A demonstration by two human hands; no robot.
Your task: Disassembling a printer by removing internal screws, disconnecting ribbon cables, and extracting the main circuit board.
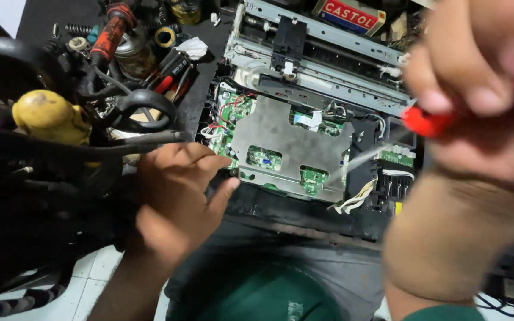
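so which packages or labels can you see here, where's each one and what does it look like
Box: top centre, behind the opened machine, flat oblong, red face with white lettering, tan edge.
Can: upper left among the tools, round, dull metal, label too blurred to tell.
White sticker: on the green board above the grey plate, small, oblong.

Matt grey metal shield plate (292,139); glossy green circuit board (231,113); red plastic screwdriver handle (426,122).
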